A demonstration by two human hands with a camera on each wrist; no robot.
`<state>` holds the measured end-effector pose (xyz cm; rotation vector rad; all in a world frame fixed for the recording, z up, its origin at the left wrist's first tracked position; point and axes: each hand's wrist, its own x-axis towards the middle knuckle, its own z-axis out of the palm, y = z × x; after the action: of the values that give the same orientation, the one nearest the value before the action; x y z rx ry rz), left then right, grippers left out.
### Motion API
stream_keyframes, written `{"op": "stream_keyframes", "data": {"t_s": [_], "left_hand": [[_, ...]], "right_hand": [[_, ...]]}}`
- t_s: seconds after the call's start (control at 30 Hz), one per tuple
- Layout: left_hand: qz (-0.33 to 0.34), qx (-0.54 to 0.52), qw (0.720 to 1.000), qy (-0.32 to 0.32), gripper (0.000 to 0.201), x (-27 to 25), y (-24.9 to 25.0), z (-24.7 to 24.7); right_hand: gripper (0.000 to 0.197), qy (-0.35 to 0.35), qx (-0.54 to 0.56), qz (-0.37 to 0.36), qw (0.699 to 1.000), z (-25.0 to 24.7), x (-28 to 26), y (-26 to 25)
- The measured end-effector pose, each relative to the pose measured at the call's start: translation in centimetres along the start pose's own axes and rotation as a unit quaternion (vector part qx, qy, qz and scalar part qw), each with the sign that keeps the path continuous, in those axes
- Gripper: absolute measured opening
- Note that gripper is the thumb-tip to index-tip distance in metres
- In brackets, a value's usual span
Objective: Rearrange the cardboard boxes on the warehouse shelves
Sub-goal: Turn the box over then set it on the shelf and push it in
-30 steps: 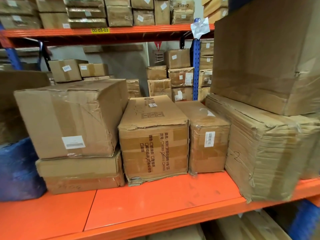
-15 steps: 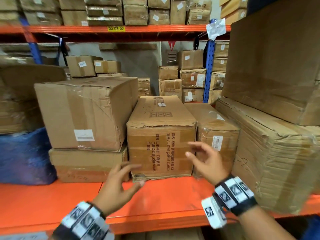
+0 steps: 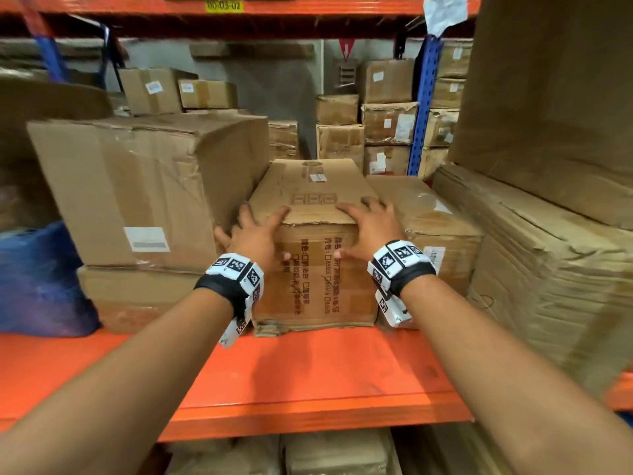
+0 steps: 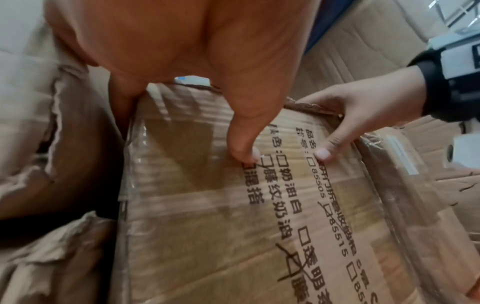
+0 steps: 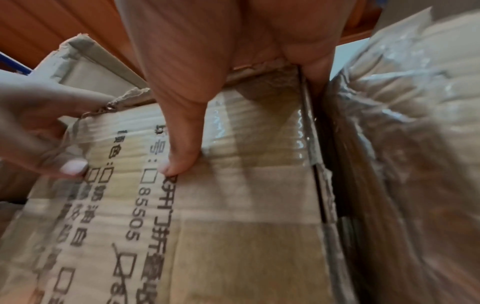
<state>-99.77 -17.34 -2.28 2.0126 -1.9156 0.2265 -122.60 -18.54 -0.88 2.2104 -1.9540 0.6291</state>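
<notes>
At mid-shelf (image 3: 308, 368), your left hand (image 3: 255, 234) and right hand (image 3: 368, 226) clamp the printed box's (image 3: 318, 279) front top corners, fingers curled over the top, thumbs on the front. Its long axis runs back; pull toward the front edge.

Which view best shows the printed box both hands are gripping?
The head view: the whole printed box shows, standing on the orange shelf, left hand and right hand over its top front corners. Both wrist views show only its printed front face, close up, with thumbs pressed on it.
</notes>
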Motion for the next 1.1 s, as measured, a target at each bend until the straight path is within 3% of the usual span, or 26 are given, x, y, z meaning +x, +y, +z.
{"op": "stream_keyframes", "data": {"t_s": [0.3,0.57,0.9,1.1], "left_hand": [[-0.039,-0.067,0.997,-0.008,0.076,-1.2,0.9,-1.1],[-0.017,-0.133,0.991,-0.01,0.066,-7.2,0.2,-3.3],[0.073,-0.137,0.987,0.027,0.06,-19.8,-3.8,-7.6],[0.15,-0.095,0.984,0.025,0.063,-23.6,-6.5,-9.6]], "right_hand": [[0.097,-0.002,0.031,0.019,0.999,-0.8,-1.1,-0.4],[0.086,0.031,0.037,0.019,0.999,-2.8,-7.4,-2.0],[0.077,0.096,0.074,0.025,0.992,-6.8,-20.7,-5.6],[0.075,0.111,0.07,0.035,0.991,-8.3,-24.8,-7.4]]}}
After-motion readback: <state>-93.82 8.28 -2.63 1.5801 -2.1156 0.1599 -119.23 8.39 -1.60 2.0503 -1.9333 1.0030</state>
